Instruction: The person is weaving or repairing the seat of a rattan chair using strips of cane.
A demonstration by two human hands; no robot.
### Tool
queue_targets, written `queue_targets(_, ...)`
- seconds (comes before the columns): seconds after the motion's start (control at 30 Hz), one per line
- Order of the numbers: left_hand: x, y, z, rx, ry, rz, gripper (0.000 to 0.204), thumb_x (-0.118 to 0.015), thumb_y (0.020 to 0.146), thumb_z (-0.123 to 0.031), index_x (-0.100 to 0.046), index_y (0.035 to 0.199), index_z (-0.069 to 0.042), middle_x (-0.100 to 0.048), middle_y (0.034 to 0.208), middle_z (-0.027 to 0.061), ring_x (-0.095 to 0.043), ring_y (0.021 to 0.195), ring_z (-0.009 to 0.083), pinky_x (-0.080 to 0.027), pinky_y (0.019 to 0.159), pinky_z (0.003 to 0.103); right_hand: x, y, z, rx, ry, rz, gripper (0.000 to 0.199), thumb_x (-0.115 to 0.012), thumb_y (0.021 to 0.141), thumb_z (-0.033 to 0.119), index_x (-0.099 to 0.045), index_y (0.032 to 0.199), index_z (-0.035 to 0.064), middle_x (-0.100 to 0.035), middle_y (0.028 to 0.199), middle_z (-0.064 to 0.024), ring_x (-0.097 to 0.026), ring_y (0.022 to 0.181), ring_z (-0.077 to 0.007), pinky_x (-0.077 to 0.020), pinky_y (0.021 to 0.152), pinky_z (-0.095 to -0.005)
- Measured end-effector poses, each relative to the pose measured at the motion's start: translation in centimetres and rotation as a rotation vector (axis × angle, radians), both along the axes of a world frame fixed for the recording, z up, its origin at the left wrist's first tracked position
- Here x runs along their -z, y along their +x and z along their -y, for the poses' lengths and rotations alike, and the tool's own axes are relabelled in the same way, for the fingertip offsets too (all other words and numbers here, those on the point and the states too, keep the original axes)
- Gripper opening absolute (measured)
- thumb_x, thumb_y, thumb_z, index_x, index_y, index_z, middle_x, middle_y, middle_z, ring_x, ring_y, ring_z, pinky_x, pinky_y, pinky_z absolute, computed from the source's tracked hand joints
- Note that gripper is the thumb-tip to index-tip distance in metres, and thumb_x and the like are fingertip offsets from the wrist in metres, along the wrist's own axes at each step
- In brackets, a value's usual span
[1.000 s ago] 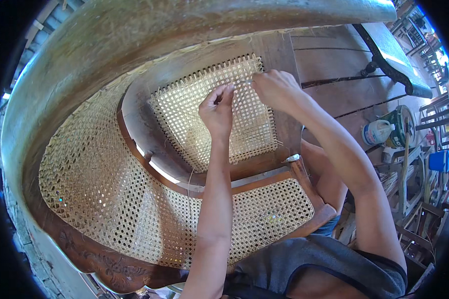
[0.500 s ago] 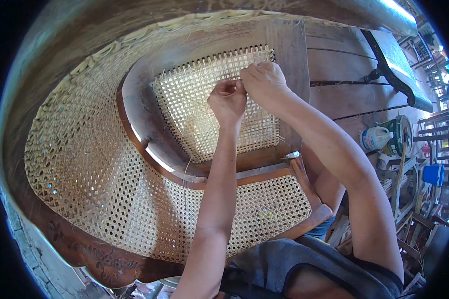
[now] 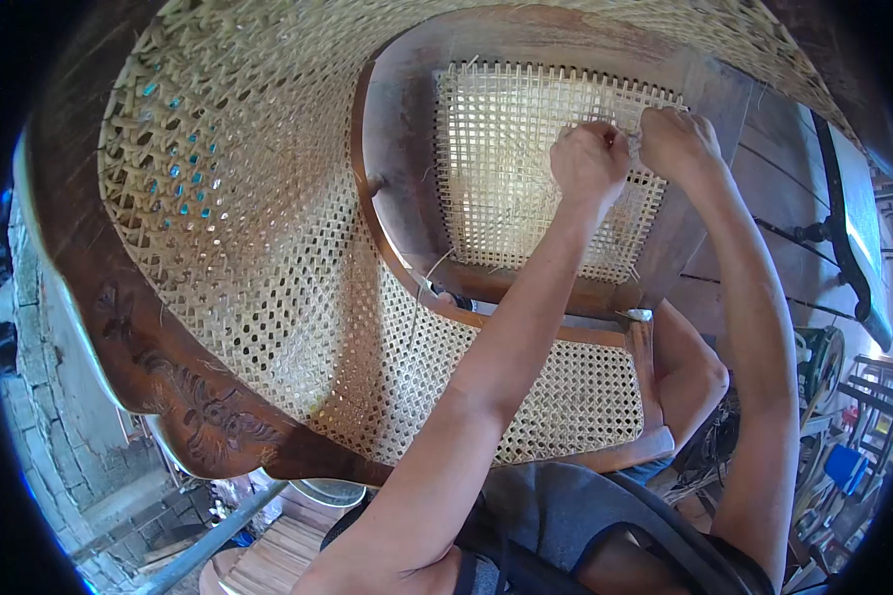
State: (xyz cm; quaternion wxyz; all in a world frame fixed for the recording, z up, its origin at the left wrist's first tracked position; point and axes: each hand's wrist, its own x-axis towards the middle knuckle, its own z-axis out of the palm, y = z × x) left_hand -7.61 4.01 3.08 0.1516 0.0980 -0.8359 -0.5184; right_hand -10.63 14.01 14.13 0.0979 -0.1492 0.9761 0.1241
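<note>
Both my hands work over a square panel of woven cane (image 3: 506,164) set in a dark wooden chair frame. My left hand (image 3: 590,167) is closed above the panel's right half, with thumb and fingertips pinched. Just to its right, my right hand (image 3: 681,147) is curled shut near the panel's upper right corner. A narrow gap separates the two hands. Whatever lies between the fingers is too thin or hidden to make out. Short cane ends stick up along the panel's far edge.
A curved cane backrest (image 3: 268,248) with a carved wooden rim (image 3: 208,412) wraps around the left and near sides. A wooden arm post (image 3: 642,357) rises by my knee (image 3: 700,377). Dark slatted wood (image 3: 764,198) lies to the right, with a blue container (image 3: 845,466) beyond.
My view has shifted, so the chair appears farther right and higher. My hands have drawn slightly apart and sit nearer the panel's upper right corner. Both stay closed.
</note>
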Motion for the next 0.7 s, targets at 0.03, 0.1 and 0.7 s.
queue_targets(0.03,-0.3,-0.1,-0.2,-0.018,-0.065,-0.008,0.019,-0.068,0.079,-0.025,-0.075,0.085,-0.007,-0.071,0.077,0.0148,-0.070,0.072,0.0327,-0.055,0.069,0.041,0.2,-0.1,0.1,-0.007,-0.014,-0.020,0.021,-0.058,0.085,0.015,-0.070,0.099,0.0042,-0.069,0.109,-0.0163,-0.067,0.104,-0.0295,-0.0526,0.088,-0.0427)
queue_targets(0.1,-0.5,-0.9,-1.1,0.007,-0.121,0.004,0.021,-0.070,0.080,-0.027,-0.074,0.083,-0.008,-0.071,0.076,0.0142,-0.069,0.073,0.0315,-0.054,0.069,0.041,0.4,-0.5,-0.8,0.027,-0.007,-0.060,0.021,-0.058,0.085,0.015,-0.071,0.098,0.0048,-0.070,0.107,-0.0163,-0.068,0.103,-0.0296,-0.0533,0.086,-0.0424)
queue_targets(0.7,-0.9,-0.6,-3.7,0.059,-0.341,-0.377,0.030,-0.068,0.083,-0.019,-0.064,0.107,-0.002,-0.066,0.102,0.0166,-0.061,0.083,0.0305,-0.048,0.082,0.042,-1.7,-0.5,-10.5,0.157,-0.328,-0.468,0.048,-0.045,0.098,0.050,-0.073,0.091,0.0123,-0.071,0.078,-0.0154,-0.070,0.079,-0.0314,-0.0508,0.078,-0.0467)
